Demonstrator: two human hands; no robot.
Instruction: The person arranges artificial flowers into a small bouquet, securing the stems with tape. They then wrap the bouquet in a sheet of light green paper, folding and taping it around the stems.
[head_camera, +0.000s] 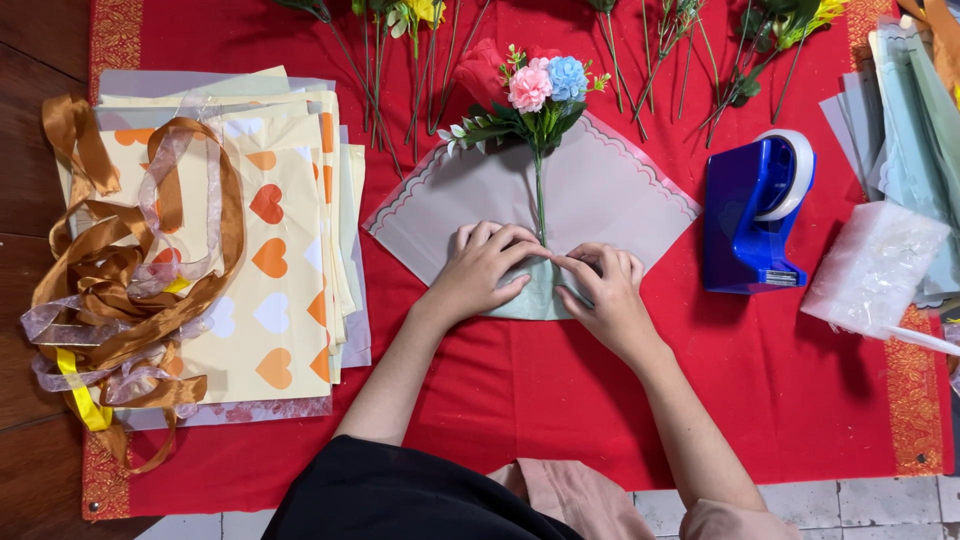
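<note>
- The left hand (480, 268) lies flat on the wrap (600, 195), its fingers (500, 240) curled and close together, pressing the paper down just left of the stem (540, 195).
- The right hand (605, 290) presses the same wrap just right of the stem; its fingers (585, 262) are bent, tips meeting the left hand's near the fold. Neither hand pinches anything that I can make out.
- The wrap is one grey sheet with a scalloped edge, lying as a diamond at the middle of the red cloth (560, 420); its lower corner is folded up under both hands.
- One small bouquet (540, 90) lies on the wrap, stem pointing to the hands: one pink bloom (529, 88), one blue bloom (567, 76), one red one (482, 70) partly behind, with green leaves.
- Right of the wrap, apart from it, stands one blue tape dispenser (755, 215).
- Further right lies one clear plastic packet (872, 265) beside a stack of pale sheets (915, 130); their number cannot be told.
- Left of the wrap lies a stack of cream heart-print sheets (275, 300), several deep, count unclear.
- On that stack sits a tangle of brown ribbon (110, 270), with one yellow ribbon (80, 395) and sheer ribbon mixed in.
- Along the far edge lie loose flower stems (400, 70), more than ten.
</note>
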